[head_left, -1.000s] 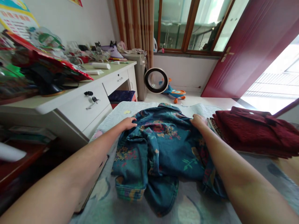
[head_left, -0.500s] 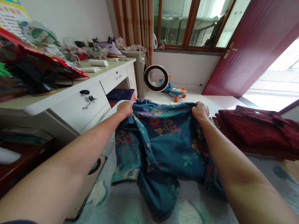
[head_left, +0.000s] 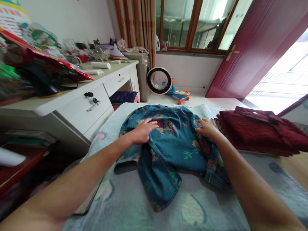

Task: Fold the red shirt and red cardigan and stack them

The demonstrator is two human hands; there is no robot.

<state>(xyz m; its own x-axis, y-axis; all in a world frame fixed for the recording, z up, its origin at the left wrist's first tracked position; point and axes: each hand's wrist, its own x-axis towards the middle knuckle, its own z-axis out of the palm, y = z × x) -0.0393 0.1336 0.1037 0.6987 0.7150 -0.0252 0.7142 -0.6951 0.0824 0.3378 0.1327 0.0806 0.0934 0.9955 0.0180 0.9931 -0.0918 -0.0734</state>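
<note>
A teal-blue floral shirt (head_left: 173, 150) lies rumpled on the pale patterned bed cover (head_left: 168, 215), with one sleeve and a front panel hanging toward me. My left hand (head_left: 143, 131) rests on the shirt's upper left part, its fingers spread and nothing gripped. At the upper right edge of the shirt is my right hand (head_left: 207, 128), its fingers stretched out over the fabric and slightly apart. Some of the right fingertips merge with the cloth's folds.
A stack of folded dark red clothes (head_left: 260, 134) sits to the right on the bed. Along the left runs a white desk (head_left: 77, 112) loaded with objects. Beyond the bed are a washing machine with its round door (head_left: 159, 81) open and a blue ride-on toy (head_left: 179, 93).
Both hands have let go of the shirt's top edge, which has dropped onto the bed. My left hand has moved right and nearer, onto the cloth; the right has shifted slightly nearer.
</note>
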